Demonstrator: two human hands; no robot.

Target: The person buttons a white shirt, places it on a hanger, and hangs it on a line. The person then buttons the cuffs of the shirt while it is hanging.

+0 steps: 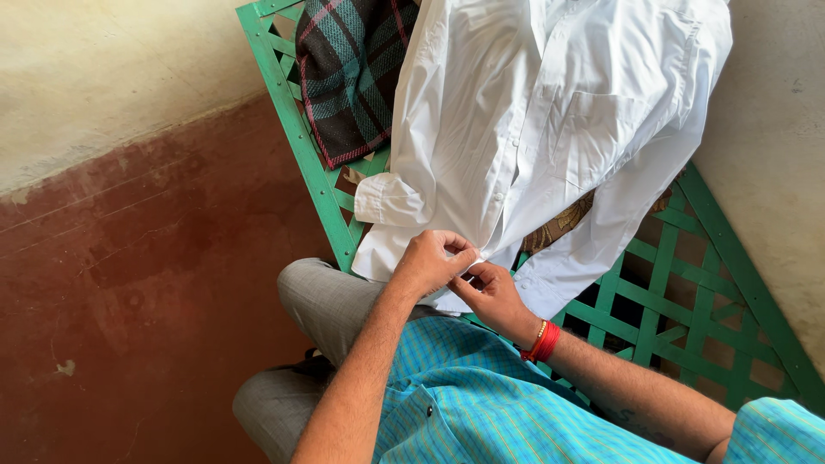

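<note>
A white button-front shirt (pixel 533 129) lies face up, its collar toward twelve o'clock, hem at six, sleeves folded alongside, chest pocket showing.

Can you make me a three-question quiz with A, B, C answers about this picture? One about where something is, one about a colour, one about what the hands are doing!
1. Where does the shirt lie?
A. on the floor
B. on the green lattice
C. on a hanger

2. What colour is the wrist thread?
A. red
B. blue
C. white

3. What are the hands doing?
A. hanging free
B. pinching the shirt's bottom edge
C. holding the blanket

Answers: B, the shirt is spread over the lattice. A, red thread circles the right hand's wrist. B, the left hand and right hand meet at the hem.
</note>
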